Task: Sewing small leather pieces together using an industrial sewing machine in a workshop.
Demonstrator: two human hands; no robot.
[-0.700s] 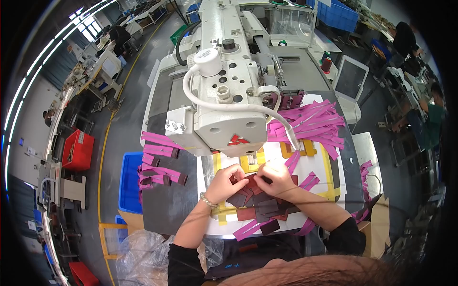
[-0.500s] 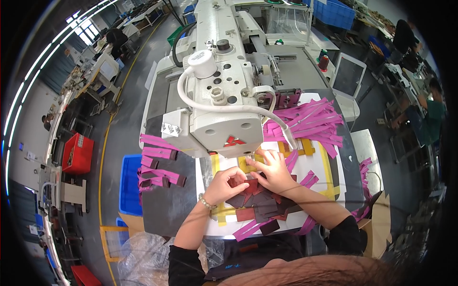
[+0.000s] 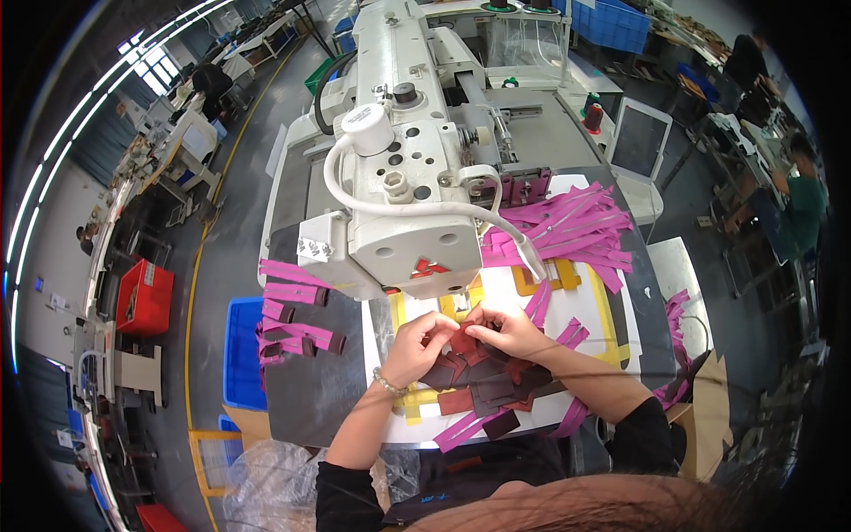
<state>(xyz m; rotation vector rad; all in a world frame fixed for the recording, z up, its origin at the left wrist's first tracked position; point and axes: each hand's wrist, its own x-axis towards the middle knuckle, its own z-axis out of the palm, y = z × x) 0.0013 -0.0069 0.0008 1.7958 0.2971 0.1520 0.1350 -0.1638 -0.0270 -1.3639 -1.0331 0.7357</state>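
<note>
Head: held patch (image 3: 464, 337), loaded red bin (image 3: 160, 303)

Bright tube lights (image 3: 73, 106) at upper left, bent black-rimmed edges

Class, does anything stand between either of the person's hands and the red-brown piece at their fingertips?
Nothing visible does: the left hand and right hand are both right at the red-brown piece. The white machine head stands beyond them, not between.

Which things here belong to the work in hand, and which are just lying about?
Apparently in use: left hand, right hand, reddish-brown patches, industrial sewing machine, pink zipper strips.

Seemingly just nearby: red crate, blue bin, clear plastic sheeting.
</note>
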